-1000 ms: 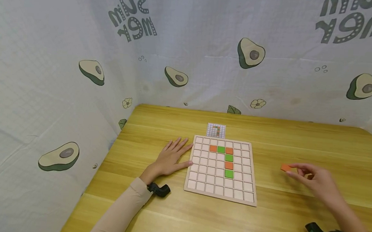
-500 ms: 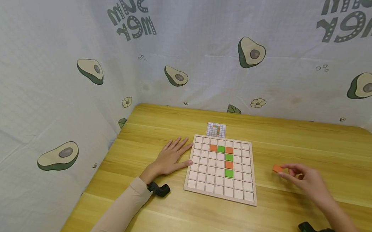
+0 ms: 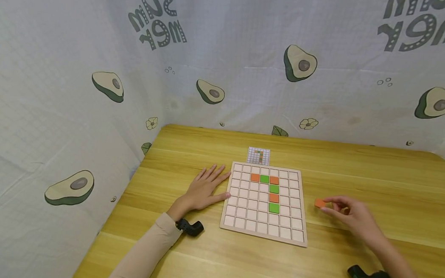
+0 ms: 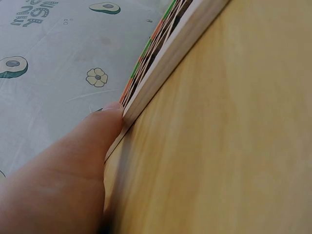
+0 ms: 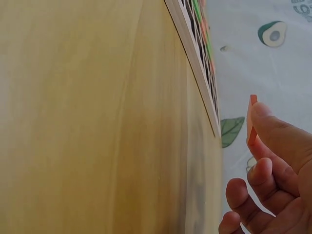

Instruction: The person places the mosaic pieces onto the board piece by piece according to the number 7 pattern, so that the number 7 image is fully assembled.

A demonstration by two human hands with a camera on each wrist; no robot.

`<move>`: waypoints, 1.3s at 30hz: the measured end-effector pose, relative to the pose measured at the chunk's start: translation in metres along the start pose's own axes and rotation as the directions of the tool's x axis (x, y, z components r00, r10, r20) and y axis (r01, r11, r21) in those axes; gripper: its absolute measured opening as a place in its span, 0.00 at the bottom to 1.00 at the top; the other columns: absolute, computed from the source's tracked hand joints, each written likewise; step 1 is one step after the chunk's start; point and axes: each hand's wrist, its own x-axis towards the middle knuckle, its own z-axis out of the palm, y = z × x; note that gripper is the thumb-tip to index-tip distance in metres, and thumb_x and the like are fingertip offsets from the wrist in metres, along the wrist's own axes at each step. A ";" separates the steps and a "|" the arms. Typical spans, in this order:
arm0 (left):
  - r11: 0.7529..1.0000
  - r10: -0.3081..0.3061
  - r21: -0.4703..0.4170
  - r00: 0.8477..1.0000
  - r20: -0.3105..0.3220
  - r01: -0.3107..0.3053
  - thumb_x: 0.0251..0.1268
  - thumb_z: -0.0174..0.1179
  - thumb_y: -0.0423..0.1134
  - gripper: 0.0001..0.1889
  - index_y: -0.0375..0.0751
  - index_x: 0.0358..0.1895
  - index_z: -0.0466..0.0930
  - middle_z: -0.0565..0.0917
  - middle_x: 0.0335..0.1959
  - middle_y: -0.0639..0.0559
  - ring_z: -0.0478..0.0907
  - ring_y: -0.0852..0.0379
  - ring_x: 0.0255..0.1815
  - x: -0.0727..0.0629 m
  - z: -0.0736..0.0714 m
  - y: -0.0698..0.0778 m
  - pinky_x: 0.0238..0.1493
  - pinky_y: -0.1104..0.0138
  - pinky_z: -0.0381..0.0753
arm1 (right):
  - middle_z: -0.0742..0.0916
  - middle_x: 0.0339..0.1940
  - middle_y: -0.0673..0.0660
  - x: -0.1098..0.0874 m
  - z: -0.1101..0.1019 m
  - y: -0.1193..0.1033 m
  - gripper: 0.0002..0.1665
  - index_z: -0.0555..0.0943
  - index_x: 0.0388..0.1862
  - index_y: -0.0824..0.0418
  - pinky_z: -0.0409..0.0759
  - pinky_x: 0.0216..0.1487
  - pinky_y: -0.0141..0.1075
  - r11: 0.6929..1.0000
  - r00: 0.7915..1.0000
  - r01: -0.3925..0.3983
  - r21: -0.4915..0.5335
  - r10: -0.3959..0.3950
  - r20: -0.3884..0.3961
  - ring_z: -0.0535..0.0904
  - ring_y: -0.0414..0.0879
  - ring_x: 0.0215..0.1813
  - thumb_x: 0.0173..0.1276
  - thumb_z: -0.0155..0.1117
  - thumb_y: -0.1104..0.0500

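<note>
A pale wooden grid board (image 3: 241, 208) lies on the table, with orange and green square tiles in several of its cells, forming a row and a column going down. Thumb and index finger of my right hand (image 3: 353, 215) pinch an orange tile (image 3: 319, 203) just off the board's right edge. The right wrist view shows that thin tile (image 5: 251, 119) held above the table, the other fingers loosely bent. My left hand (image 3: 202, 191) lies spread on the table, thumb and a fingertip touching the board's left edge. In the left wrist view the thumb (image 4: 78, 161) meets the board's side (image 4: 161, 73).
A small printed pattern card (image 3: 258, 156) lies against the board's far edge. The wooden table (image 3: 377, 174) runs back to a white curtain (image 3: 251, 38) with avocado prints, which also hangs at the left. Each wrist wears a black camera mount (image 3: 190, 227).
My right hand has moved left with the orange tile, coming closer to the board's right edge. The left hand and the tiles on the board stay as they were.
</note>
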 end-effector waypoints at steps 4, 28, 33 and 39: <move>1.000 0.001 -0.003 1.000 -0.003 -0.001 0.74 0.41 0.68 0.39 0.57 0.82 0.47 0.45 0.82 0.51 0.35 0.48 0.81 0.000 0.001 0.000 0.77 0.50 0.33 | 0.74 0.24 0.49 0.001 0.005 -0.002 0.12 0.85 0.45 0.70 0.62 0.17 0.31 1.000 1.000 0.009 0.003 -0.009 0.008 0.65 0.37 0.23 0.65 0.72 0.64; 1.000 -0.002 -0.005 1.000 0.005 0.002 0.74 0.40 0.69 0.39 0.57 0.82 0.46 0.44 0.82 0.52 0.35 0.48 0.81 0.000 0.002 -0.002 0.77 0.51 0.33 | 0.74 0.25 0.48 0.000 0.042 -0.037 0.10 0.86 0.41 0.65 0.64 0.21 0.31 0.982 0.992 0.095 0.165 -0.108 0.069 0.68 0.39 0.26 0.60 0.75 0.67; 1.000 -0.004 -0.001 1.000 0.009 0.004 0.73 0.40 0.69 0.40 0.58 0.82 0.46 0.44 0.82 0.52 0.35 0.49 0.81 0.000 0.002 -0.002 0.77 0.51 0.32 | 0.74 0.25 0.47 0.000 0.050 -0.044 0.10 0.86 0.41 0.64 0.66 0.21 0.30 0.978 0.989 0.104 0.178 -0.121 0.083 0.68 0.38 0.25 0.60 0.75 0.67; 1.000 -0.016 0.005 1.000 0.023 0.016 0.73 0.39 0.69 0.39 0.60 0.82 0.44 0.43 0.82 0.53 0.33 0.50 0.81 0.000 0.002 -0.003 0.77 0.52 0.31 | 0.75 0.25 0.47 0.001 0.057 -0.049 0.10 0.86 0.41 0.64 0.65 0.21 0.30 0.975 0.986 0.118 0.187 -0.137 0.096 0.68 0.38 0.25 0.59 0.75 0.68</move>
